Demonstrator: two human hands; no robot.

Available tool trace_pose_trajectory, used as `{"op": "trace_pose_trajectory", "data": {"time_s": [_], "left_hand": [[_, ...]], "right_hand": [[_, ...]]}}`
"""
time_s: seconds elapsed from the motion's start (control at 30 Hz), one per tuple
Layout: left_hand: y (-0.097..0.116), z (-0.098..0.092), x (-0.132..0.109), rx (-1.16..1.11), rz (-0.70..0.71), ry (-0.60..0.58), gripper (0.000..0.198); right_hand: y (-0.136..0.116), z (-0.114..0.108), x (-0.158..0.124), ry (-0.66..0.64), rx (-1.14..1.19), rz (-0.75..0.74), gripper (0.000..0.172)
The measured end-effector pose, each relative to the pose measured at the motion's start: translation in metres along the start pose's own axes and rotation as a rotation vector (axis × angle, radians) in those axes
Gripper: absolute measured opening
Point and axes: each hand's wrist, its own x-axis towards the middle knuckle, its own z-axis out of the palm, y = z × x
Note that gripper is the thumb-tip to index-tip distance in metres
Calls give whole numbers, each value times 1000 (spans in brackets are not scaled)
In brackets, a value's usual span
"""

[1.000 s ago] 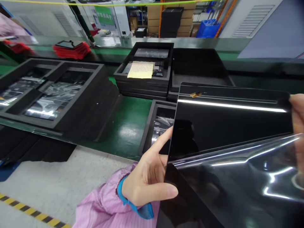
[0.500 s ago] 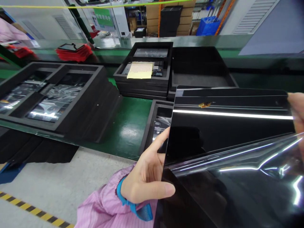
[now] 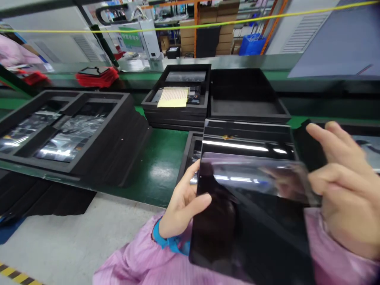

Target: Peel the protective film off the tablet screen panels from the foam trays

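Note:
A glossy black display panel (image 3: 252,237) is held tilted in front of me. My left hand (image 3: 185,208) grips its left edge, thumb on the front and fingers behind. A clear protective film (image 3: 252,170) covers the lower part of the glass, its upper edge crossing below the bright reflection. At the panel's right edge, my right hand (image 3: 341,178) is blurred; its thumb and a bent finger pinch the film's side, while other fingers point up. A small gold-coloured tab (image 3: 228,137) shows near the panel's top.
Black foam trays with film-covered panels (image 3: 71,130) are stacked at left. Further trays stand behind the panel, one stack bearing a yellow sheet (image 3: 173,97) beside a deep black tray (image 3: 243,95). Red padded sleeves (image 3: 97,77) lie at the back of the green bench (image 3: 157,166).
The panel now appears smaller and lower, further from the camera. The film, earlier pulled up diagonally toward the right, lies closer to the glass. My right hand has come fully into view.

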Motion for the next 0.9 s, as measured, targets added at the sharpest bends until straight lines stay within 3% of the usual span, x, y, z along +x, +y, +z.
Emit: {"op": "trace_pose_trajectory", "data": {"time_s": [0.07, 0.17, 0.23, 0.4, 0.6, 0.77, 0.9], "left_hand": [[-5, -8, 4, 17, 15, 83, 70], [-9, -20, 6, 46, 64, 164, 67], [-10, -25, 4, 60, 94, 203, 64], [-16, -27, -5, 33, 171, 335, 55], [-18, -26, -12, 11, 126, 316, 59], [-16, -31, -10, 65, 114, 303, 59], [-17, -36, -11, 92, 122, 307, 65]], "right_hand": [[-11, -3, 1, -84, 37, -189, 15], [-23, -5, 5, -400, 224, -591, 32], [-31, -4, 6, -520, 339, -772, 34], [-43, 0, 3, -508, 435, -904, 17], [-44, -4, 12, -677, 484, -1028, 29], [-42, 1, 13, -545, 388, -1118, 37], [-40, 2, 11, -555, 377, -1131, 35]]}}
